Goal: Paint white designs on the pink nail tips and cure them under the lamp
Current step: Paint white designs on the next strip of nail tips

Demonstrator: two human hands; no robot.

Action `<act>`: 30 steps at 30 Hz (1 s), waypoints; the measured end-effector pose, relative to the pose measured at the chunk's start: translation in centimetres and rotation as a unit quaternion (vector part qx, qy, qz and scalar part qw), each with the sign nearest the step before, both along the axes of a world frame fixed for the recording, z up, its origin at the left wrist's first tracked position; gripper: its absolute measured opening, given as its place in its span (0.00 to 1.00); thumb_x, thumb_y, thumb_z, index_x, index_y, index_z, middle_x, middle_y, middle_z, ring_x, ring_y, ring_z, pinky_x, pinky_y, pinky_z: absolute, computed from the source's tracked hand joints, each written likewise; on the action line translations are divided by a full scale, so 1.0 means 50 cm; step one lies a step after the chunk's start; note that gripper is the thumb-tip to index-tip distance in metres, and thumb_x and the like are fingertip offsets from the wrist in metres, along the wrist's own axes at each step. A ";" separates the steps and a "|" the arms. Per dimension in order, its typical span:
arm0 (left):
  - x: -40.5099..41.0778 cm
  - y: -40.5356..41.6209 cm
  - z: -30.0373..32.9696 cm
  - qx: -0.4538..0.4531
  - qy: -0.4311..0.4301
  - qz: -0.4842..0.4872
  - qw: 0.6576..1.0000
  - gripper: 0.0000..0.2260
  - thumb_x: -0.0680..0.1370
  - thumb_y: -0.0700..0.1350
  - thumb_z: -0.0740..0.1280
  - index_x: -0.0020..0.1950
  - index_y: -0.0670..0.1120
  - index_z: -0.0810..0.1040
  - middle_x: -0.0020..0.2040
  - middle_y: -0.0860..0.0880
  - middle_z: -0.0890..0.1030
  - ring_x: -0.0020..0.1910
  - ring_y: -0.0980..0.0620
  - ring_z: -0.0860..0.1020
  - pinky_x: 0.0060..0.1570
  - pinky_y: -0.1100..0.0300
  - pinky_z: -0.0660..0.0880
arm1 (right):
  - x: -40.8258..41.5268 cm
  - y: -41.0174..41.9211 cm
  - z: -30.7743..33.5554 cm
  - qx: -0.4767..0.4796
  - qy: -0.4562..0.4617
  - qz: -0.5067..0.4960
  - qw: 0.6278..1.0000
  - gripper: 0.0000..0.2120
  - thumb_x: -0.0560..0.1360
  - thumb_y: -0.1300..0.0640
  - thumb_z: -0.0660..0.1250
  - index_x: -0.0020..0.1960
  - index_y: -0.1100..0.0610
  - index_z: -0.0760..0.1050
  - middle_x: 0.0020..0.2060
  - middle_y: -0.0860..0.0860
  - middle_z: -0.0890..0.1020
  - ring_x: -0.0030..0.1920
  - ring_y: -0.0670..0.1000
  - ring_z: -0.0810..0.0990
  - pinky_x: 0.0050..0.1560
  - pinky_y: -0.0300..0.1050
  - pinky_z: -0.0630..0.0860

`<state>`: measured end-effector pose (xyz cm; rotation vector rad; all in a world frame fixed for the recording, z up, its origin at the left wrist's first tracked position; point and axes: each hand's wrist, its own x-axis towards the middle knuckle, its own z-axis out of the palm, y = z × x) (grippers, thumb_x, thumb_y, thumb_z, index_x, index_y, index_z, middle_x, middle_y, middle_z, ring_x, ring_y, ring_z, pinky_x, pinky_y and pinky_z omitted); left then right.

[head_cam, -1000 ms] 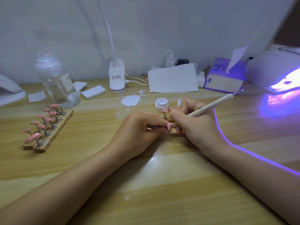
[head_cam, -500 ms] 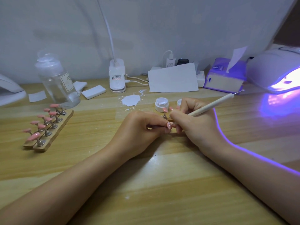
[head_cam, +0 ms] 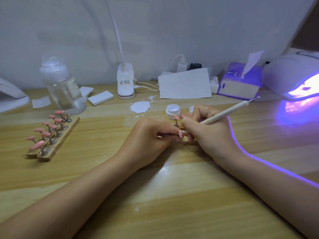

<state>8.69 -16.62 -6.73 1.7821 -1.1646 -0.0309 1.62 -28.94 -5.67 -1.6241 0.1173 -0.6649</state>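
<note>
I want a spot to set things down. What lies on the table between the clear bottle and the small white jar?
In the head view, between the clear bottle and the small white jar lies a white paint smear with flecks; behind it, a white block and clip-lamp base.

Left hand (head_cam: 151, 137) pinched pink nail tip (head_cam: 180, 134) at frame centre. Right hand (head_cam: 207, 130) gripped dotting pen (head_cam: 226, 112), tip at nail. Wooden holder (head_cam: 57, 144) with pink tips at left. Lit lamp (head_cam: 293, 78) at upper right. White jar (head_cam: 173, 111) just above hands.

I see soft, dim room light, with violet glow spilling from the curing lamp (head_cam: 293, 78) at the table's (head_cam: 155, 204) far right corner. Edges bow from the wide lens; slightly soft throughout.
</note>
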 end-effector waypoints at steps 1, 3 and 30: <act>0.000 0.000 0.000 -0.001 -0.001 0.000 1.000 0.07 0.70 0.33 0.71 0.44 0.42 0.84 0.40 0.47 0.84 0.40 0.56 0.80 0.42 0.64 0.76 | 0.000 0.000 0.000 0.001 0.000 0.000 1.000 0.19 0.70 0.71 0.64 0.25 0.59 0.61 0.14 0.45 0.69 0.19 0.39 0.68 0.23 0.30 0.66; -0.002 0.000 -0.001 -0.003 -0.001 -0.001 1.000 0.07 0.70 0.33 0.71 0.44 0.43 0.84 0.39 0.48 0.84 0.39 0.56 0.80 0.41 0.64 0.76 | 0.000 0.000 0.000 0.006 0.001 -0.003 1.000 0.20 0.70 0.70 0.65 0.25 0.59 0.61 0.14 0.45 0.69 0.18 0.39 0.68 0.22 0.30 0.66; 0.000 -0.001 0.000 0.004 -0.005 0.003 1.000 0.06 0.70 0.33 0.71 0.44 0.42 0.84 0.38 0.51 0.83 0.38 0.62 0.79 0.41 0.72 0.72 | -0.001 0.000 0.000 0.011 -0.007 0.004 1.000 0.20 0.70 0.71 0.64 0.25 0.59 0.61 0.14 0.45 0.69 0.18 0.39 0.68 0.22 0.29 0.66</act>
